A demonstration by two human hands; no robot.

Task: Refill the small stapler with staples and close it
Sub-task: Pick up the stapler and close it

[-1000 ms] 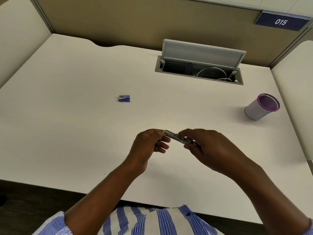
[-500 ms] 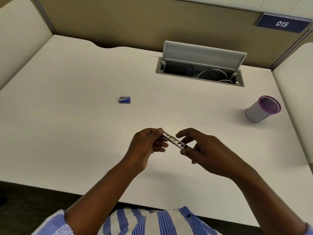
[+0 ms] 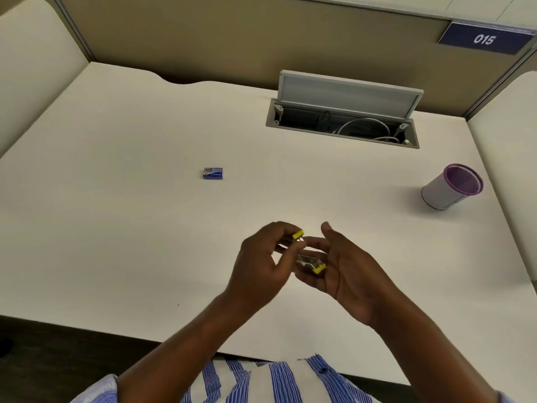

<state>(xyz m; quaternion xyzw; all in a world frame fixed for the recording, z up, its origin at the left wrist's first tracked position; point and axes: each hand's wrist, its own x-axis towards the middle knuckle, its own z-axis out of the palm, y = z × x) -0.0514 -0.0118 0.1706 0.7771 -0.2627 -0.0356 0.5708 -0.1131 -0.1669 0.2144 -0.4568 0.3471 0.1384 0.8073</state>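
Above the desk's near middle I hold the small metal stapler with yellow ends. It is swung open: one yellow tip pokes out of my left hand, whose fingers pinch that arm. The other arm, metal channel up with a yellow end, lies across the fingers of my right hand, palm turned up and thumb raised. My fingers hide the stapler's hinge. A small blue staple box lies closed on the desk, well to the far left of both hands.
A white pen cup with a purple mesh rim stands at the right. An open cable hatch with its lid raised sits at the back. Beige partitions wall the white desk on three sides.
The stapler has been swung open from a nearly straight bar held between both hands. My right hand turned palm up and now cradles one arm; my left hand lifted the other end.
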